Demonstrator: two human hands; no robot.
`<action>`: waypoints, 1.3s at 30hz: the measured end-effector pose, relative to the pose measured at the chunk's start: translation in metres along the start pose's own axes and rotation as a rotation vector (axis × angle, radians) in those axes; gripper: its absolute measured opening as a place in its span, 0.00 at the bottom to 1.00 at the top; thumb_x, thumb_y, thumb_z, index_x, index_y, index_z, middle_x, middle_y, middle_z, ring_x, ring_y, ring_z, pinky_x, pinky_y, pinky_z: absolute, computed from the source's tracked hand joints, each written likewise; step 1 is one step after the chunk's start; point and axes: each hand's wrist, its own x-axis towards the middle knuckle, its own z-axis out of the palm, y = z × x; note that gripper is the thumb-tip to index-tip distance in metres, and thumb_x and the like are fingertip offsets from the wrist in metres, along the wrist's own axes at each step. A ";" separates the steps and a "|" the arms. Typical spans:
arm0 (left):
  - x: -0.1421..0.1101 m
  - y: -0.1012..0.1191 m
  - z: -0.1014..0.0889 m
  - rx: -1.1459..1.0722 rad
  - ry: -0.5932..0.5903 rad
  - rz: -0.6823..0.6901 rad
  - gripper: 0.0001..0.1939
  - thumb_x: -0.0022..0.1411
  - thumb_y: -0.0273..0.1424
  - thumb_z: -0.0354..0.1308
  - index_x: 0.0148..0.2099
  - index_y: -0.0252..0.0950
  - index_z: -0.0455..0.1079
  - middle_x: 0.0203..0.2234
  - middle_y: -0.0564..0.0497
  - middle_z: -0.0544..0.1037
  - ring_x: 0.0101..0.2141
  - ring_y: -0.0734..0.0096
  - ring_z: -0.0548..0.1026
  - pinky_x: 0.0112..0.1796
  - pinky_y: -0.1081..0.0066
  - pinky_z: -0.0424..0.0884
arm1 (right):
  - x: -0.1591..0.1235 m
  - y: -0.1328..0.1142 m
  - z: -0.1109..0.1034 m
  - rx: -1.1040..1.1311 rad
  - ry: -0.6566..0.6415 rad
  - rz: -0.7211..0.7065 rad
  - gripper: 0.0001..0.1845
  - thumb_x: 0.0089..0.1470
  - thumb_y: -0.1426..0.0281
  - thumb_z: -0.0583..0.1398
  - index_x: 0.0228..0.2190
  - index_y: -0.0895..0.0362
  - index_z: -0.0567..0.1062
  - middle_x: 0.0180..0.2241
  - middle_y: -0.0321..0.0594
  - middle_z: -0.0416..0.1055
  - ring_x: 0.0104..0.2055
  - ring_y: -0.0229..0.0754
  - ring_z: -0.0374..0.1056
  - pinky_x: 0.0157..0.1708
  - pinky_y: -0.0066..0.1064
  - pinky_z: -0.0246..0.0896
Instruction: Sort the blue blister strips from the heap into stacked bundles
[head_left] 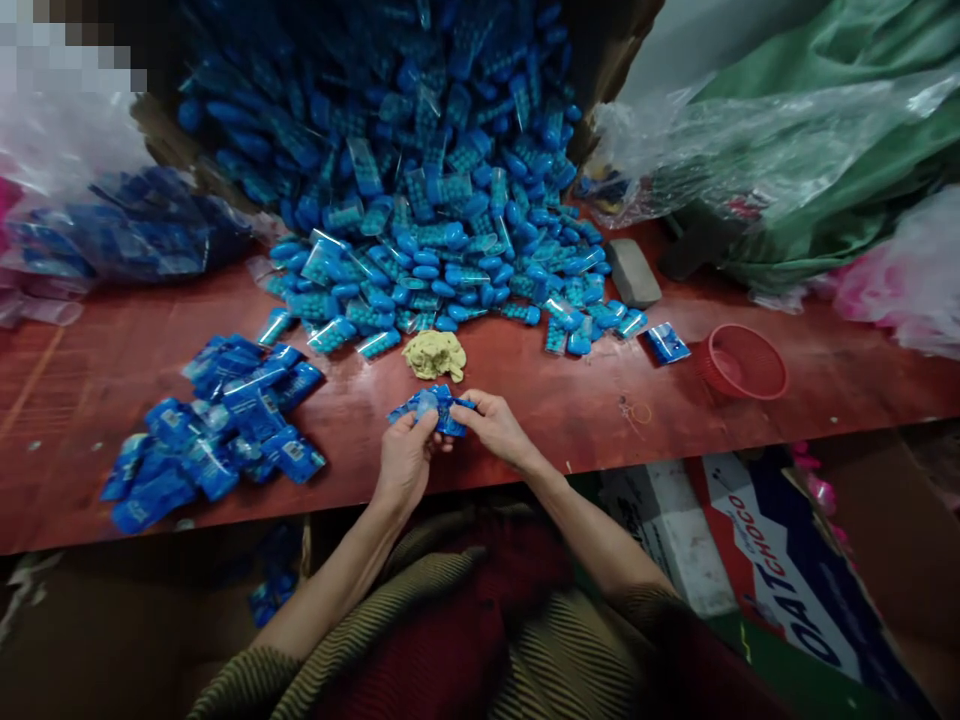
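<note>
My left hand (407, 447) and my right hand (496, 422) meet over the table's front edge, both closed on blue printed wrappers (444, 408). Thumbs and fingertips pinch the film from either side; how many pieces they hold I cannot make out. Just beyond my fingers lies a crumpled yellow lump (435, 355). To the left is a pile of blue wrapped packets (225, 425). Behind everything, a large heap of small clear containers with blue caps and blue beads inside (450, 240) spills forward onto the table.
On the red table (525, 365) to the right are a red plastic basket (742, 362), a single blue packet (667, 343) and a grey block (634, 272). Plastic bags (120, 225) stand at the left, green sacking (840, 150) at the right. A printed carton (780, 570) lies below the table edge.
</note>
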 end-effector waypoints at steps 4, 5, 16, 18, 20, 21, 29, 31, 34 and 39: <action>0.001 0.000 0.000 -0.048 -0.050 -0.076 0.17 0.42 0.37 0.69 0.24 0.32 0.66 0.12 0.57 0.66 0.17 0.77 0.70 0.19 0.78 0.68 | -0.002 0.003 -0.004 -0.183 0.036 -0.054 0.22 0.54 0.53 0.52 0.20 0.57 0.64 0.20 0.33 0.63 0.24 0.34 0.58 0.28 0.27 0.56; 0.002 0.000 -0.002 -0.055 -0.054 -0.103 0.17 0.43 0.37 0.69 0.24 0.32 0.66 0.13 0.57 0.67 0.18 0.76 0.70 0.18 0.79 0.68 | -0.002 0.000 -0.013 -0.290 0.088 -0.088 0.23 0.56 0.53 0.50 0.21 0.57 0.65 0.21 0.34 0.63 0.26 0.35 0.59 0.29 0.27 0.56; -0.008 0.002 -0.013 -0.151 0.075 -0.370 0.17 0.66 0.29 0.47 0.24 0.33 0.63 0.11 0.55 0.64 0.18 0.75 0.71 0.18 0.80 0.68 | 0.027 -0.005 -0.096 -1.365 0.619 0.136 0.15 0.59 0.70 0.50 0.44 0.62 0.69 0.44 0.57 0.65 0.45 0.53 0.63 0.40 0.41 0.58; -0.010 0.003 -0.012 -0.159 0.083 -0.383 0.18 0.66 0.30 0.47 0.23 0.33 0.63 0.11 0.55 0.63 0.17 0.76 0.71 0.18 0.80 0.69 | 0.021 0.003 -0.081 -1.376 0.535 0.068 0.16 0.59 0.71 0.48 0.45 0.60 0.69 0.43 0.54 0.67 0.44 0.52 0.63 0.39 0.39 0.58; -0.011 0.004 -0.013 -0.164 0.092 -0.388 0.18 0.66 0.30 0.47 0.23 0.33 0.62 0.10 0.55 0.63 0.17 0.76 0.70 0.18 0.80 0.69 | 0.013 0.005 -0.072 -1.349 0.457 -0.002 0.15 0.59 0.71 0.49 0.45 0.58 0.71 0.42 0.50 0.69 0.45 0.51 0.63 0.39 0.37 0.58; -0.011 0.004 -0.014 -0.166 0.093 -0.384 0.18 0.66 0.30 0.47 0.23 0.33 0.62 0.10 0.55 0.63 0.17 0.76 0.70 0.18 0.80 0.68 | 0.010 0.004 -0.071 -1.314 0.432 -0.023 0.15 0.59 0.70 0.49 0.44 0.56 0.71 0.41 0.49 0.69 0.44 0.50 0.64 0.39 0.36 0.58; -0.009 0.003 -0.012 -0.131 0.071 -0.312 0.16 0.62 0.33 0.55 0.23 0.34 0.62 0.10 0.56 0.63 0.17 0.76 0.70 0.18 0.81 0.68 | 0.035 -0.024 -0.093 -1.264 0.512 0.140 0.23 0.57 0.57 0.54 0.49 0.57 0.66 0.44 0.50 0.69 0.43 0.50 0.68 0.37 0.34 0.59; -0.009 0.003 -0.010 -0.128 0.051 -0.299 0.16 0.61 0.33 0.56 0.23 0.34 0.62 0.10 0.56 0.62 0.17 0.76 0.69 0.18 0.80 0.68 | 0.043 -0.023 -0.090 -1.291 0.428 0.202 0.25 0.55 0.56 0.57 0.50 0.56 0.65 0.45 0.50 0.67 0.43 0.51 0.68 0.36 0.35 0.60; -0.009 0.002 -0.013 -0.132 0.015 -0.299 0.15 0.62 0.33 0.54 0.23 0.33 0.63 0.11 0.56 0.64 0.17 0.75 0.70 0.18 0.79 0.68 | 0.049 -0.021 -0.085 -1.261 0.348 0.217 0.27 0.53 0.56 0.59 0.51 0.55 0.63 0.46 0.50 0.66 0.45 0.53 0.67 0.38 0.37 0.60; -0.008 0.000 -0.020 -0.169 0.015 -0.329 0.16 0.62 0.34 0.54 0.23 0.34 0.63 0.11 0.55 0.64 0.18 0.74 0.71 0.19 0.78 0.70 | 0.054 -0.024 -0.091 -1.261 0.201 0.065 0.33 0.48 0.66 0.63 0.54 0.57 0.61 0.53 0.50 0.59 0.53 0.54 0.60 0.44 0.38 0.59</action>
